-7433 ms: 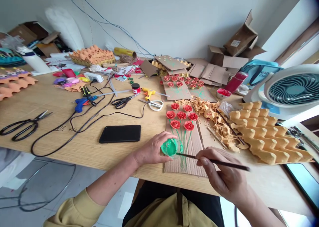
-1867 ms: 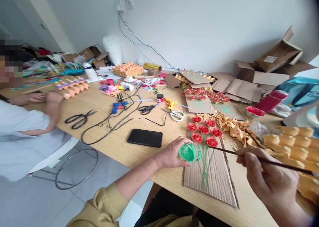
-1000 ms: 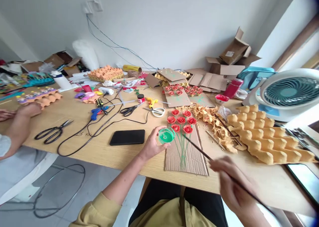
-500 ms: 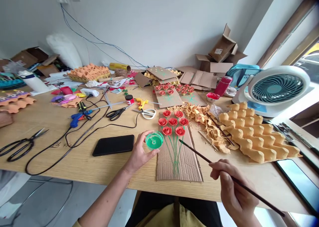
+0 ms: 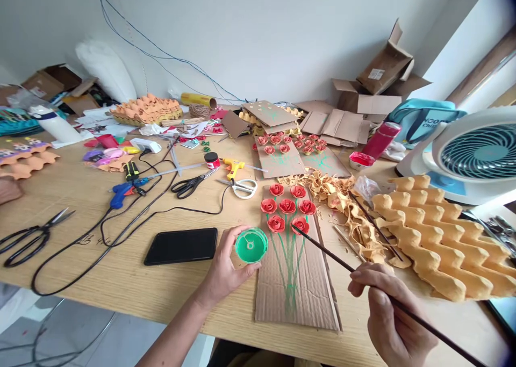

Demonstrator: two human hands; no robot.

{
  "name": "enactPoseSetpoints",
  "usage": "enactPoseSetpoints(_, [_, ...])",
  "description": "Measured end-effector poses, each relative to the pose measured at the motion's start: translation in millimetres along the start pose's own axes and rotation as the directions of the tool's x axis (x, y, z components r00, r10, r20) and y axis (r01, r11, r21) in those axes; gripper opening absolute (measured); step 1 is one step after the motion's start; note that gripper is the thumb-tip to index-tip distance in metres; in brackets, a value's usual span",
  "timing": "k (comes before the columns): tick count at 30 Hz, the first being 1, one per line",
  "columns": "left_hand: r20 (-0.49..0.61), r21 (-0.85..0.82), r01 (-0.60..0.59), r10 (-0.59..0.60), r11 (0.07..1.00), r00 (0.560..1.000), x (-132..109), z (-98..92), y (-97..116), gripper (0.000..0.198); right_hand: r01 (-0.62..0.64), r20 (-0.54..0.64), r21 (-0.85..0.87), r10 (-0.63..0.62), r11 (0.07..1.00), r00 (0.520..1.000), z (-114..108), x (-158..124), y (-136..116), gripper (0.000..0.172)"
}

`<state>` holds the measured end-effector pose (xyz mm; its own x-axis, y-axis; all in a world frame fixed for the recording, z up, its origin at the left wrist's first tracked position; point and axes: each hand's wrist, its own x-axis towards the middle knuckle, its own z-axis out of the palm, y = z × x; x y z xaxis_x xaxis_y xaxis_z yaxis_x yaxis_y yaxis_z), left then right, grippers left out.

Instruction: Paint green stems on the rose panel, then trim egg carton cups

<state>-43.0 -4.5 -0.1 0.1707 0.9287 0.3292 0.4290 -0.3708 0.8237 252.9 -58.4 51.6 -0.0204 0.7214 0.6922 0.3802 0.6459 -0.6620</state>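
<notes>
My left hand (image 5: 228, 270) grips a small clear cup of green paint (image 5: 252, 245) by its sides, tilted toward me beside the cardboard panel's left edge. In my right hand (image 5: 393, 308) is a long dark paintbrush (image 5: 328, 254), pinched along its handle. Its tip overlaps the lower right red paper rose (image 5: 300, 225) in view; whether it touches, I cannot tell. Several red roses sit on the upper part of the corrugated cardboard panel (image 5: 274, 297). Green painted stems (image 5: 291, 270) run down from them and gather near the bottom.
Left of the panel lie a black phone (image 5: 180, 245), white-handled scissors (image 5: 244, 188), a yellow glue gun (image 5: 233, 168) and a blue glue gun (image 5: 120, 194) with cords. An egg tray (image 5: 439, 243) and a fan (image 5: 484, 152) stand right. Another person's hand (image 5: 10, 189) rests far left.
The camera view has shifted, so the table appears larger and lower. The brush tip has moved from the stems up to the lower right rose. Both hands keep their holds.
</notes>
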Motion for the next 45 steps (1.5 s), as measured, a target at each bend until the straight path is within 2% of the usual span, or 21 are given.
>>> enactPoseSetpoints(5, [-0.022, 0.015, -0.02, 0.02, 1.0, 1.0, 3, -0.1, 3, 0.061, 0.01, 0.009, 0.025, -0.01, 1.0, 1.0, 1, 6, 3, 0.02])
enactPoseSetpoints(13, [-0.056, 0.087, -0.034, 0.039, 0.996, 0.998, 5, 1.8, 5, 0.065, -0.057, -0.043, 0.144, 0.064, 0.988, 0.997, 7, 2, 0, 0.021])
enactPoseSetpoints(16, [-0.068, 0.108, -0.058, 0.065, 0.993, 0.996, 5, 2.5, 6, 0.064, -0.089, 0.05, 0.179, 0.082, 0.98, 0.995, 11, -2, -3, 0.024])
enactPoseSetpoints(20, [-0.085, 0.081, -0.023, 0.03, 0.996, 0.996, 7, 3.5, 8, 0.064, -0.048, 0.175, 0.195, 0.014, 0.98, 0.984, 17, -4, -8, 0.029])
enactPoseSetpoints(26, [-0.092, 0.1, -0.01, 0.02, 0.995, 0.996, 10, -1.6, 8, 0.059, 0.039, 0.235, 0.208, -0.088, 0.977, 0.968, 30, 0, -15, 0.027])
enactPoseSetpoints(31, [-0.106, 0.178, -0.013, 0.032, 0.984, 0.994, 16, -12.1, 9, 0.064, 0.07, 0.248, 0.201, -0.12, 0.977, 0.961, 42, 21, -22, 0.022])
enactPoseSetpoints(33, [-0.103, 0.189, -0.019, 0.039, 0.982, 0.994, 17, -14.7, 10, 0.064, 0.098, 0.307, 0.148, -0.14, 0.984, 0.941, 49, 31, -25, 0.02])
enactPoseSetpoints(38, [-0.087, 0.188, -0.004, 0.02, 0.982, 0.996, 16, -15.4, 12, 0.064, 0.275, 0.45, 0.011, -0.25, 0.961, 0.857, 66, 44, -29, 0.016])
enactPoseSetpoints(45, [-0.106, 0.175, 0.022, -0.003, 0.984, 0.994, 12, -12.6, 11, 0.064, 0.392, 0.557, -0.103, -0.274, 0.914, 0.784, 83, 46, -27, 0.014])
